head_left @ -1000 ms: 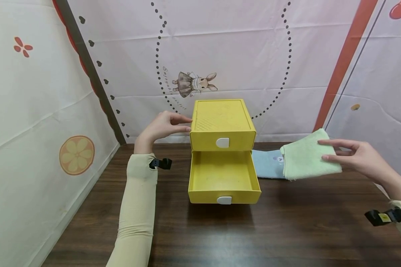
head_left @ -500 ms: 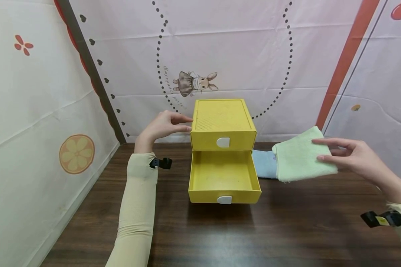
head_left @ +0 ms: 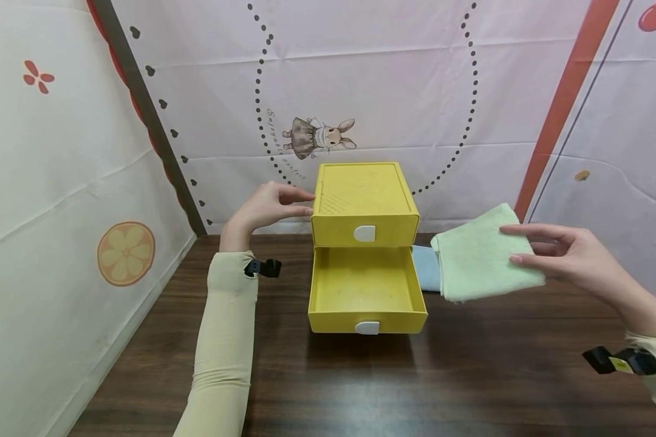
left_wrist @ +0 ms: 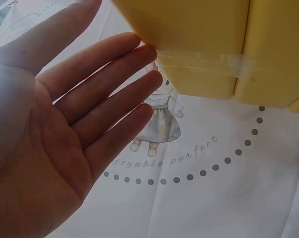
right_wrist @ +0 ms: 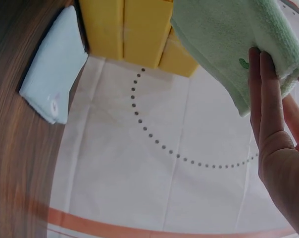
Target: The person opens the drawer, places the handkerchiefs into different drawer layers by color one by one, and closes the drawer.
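A yellow drawer cabinet (head_left: 365, 189) stands near the back wall, its lower drawer (head_left: 367, 279) pulled out and holding nothing visible. At its left side is my left hand (head_left: 263, 209), fingertips touching the upper part; the left wrist view shows the fingers (left_wrist: 110, 94) nearly straight. My right hand (head_left: 574, 255) pinches a folded light green towel (head_left: 486, 255) by its right edge, holding it up to the right of the cabinet. Below and behind it, a folded light blue towel (right_wrist: 58, 69) lies on the table against the cabinet's right side, partly hidden in the head view.
The dark wood table (head_left: 361, 388) stretches in front of the cabinet. Printed cloth (head_left: 361, 79) hangs along the back and sides, close behind the cabinet. White handles (head_left: 367, 328) are on the drawer fronts.
My right hand has moved left with the green towel, bringing it closer to the cabinet and covering more of the blue towel. The left hand and the drawer have stayed in place.
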Available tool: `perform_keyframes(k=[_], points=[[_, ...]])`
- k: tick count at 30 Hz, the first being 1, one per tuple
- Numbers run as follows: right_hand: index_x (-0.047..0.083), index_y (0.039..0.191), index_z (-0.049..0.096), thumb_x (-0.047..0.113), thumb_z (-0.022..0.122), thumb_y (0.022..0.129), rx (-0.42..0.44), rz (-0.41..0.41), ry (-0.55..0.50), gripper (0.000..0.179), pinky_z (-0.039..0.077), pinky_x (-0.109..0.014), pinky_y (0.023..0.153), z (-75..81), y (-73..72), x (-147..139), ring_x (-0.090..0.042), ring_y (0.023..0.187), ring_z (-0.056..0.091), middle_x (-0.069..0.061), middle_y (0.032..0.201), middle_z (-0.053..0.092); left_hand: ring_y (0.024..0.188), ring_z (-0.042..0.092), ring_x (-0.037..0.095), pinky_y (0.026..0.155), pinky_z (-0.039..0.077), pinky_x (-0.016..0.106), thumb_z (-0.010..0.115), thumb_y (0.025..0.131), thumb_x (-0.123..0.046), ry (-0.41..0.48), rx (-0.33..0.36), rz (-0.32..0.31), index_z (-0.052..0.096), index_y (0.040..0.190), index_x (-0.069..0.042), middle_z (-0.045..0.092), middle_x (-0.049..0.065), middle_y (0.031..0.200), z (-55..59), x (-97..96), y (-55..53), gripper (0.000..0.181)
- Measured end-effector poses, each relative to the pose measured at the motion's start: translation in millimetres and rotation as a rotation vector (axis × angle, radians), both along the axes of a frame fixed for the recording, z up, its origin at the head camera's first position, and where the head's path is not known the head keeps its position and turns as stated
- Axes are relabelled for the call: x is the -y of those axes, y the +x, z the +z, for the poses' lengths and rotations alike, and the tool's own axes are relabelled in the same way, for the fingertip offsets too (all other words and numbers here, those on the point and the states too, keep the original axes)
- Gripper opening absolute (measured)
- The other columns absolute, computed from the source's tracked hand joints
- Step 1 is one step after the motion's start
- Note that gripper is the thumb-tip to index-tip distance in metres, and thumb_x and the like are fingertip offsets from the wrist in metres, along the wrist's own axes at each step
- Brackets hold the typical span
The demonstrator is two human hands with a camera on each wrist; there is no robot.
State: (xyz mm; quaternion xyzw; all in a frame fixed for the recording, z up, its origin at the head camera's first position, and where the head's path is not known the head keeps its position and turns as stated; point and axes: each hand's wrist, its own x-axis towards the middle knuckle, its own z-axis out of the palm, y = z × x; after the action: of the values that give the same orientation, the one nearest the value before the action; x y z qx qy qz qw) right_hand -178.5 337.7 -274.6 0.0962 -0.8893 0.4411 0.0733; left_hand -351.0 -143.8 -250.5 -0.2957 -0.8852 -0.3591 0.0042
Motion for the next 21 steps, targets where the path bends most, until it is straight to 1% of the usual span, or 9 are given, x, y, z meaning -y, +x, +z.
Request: perform_keyframes(k=[7,14,21], points=[[0.011,0.132,0.056,0.008,0.071,0.084,-0.02,0.008,-0.002,0.05,0.056,-0.026,0.062,5.2,3.7,8.7,-0.004,0.09,0.069,0.021,0.109,0.065,0.102,0.063,0.012,0.091,0.05,0.035,0.073,0.078,-0.049,-0.002,-0.001,0.003,0.068,0.117,-0.021,0.068,-0.002,0.115,-0.4,0.5,0.6,0.048],[0.009,0.131,0.057,0.005,0.071,0.084,-0.057,0.059,-0.001,0.049,0.055,-0.022,0.066,7.2,5.8,18.5,0.0,0.095,0.067,0.02,0.12,0.06,0.103,0.063,0.013,0.091,0.05,0.036,0.073,0.079,-0.048,-0.003,0.006,0.003,0.068,0.118,-0.021,0.068,-0.001,0.116,-0.6,0.2,1.4,0.048],[0.011,0.131,0.057,0.008,0.071,0.084,-0.065,0.081,0.011,0.049,0.055,-0.022,0.068,9.2,2.6,25.9,-0.001,0.097,0.066,0.016,0.123,0.059,0.103,0.063,0.014,0.091,0.05,0.037,0.073,0.08,-0.046,0.001,-0.002,0.001,0.068,0.118,-0.021,0.068,-0.001,0.116,0.3,-0.6,1.3,0.046]])
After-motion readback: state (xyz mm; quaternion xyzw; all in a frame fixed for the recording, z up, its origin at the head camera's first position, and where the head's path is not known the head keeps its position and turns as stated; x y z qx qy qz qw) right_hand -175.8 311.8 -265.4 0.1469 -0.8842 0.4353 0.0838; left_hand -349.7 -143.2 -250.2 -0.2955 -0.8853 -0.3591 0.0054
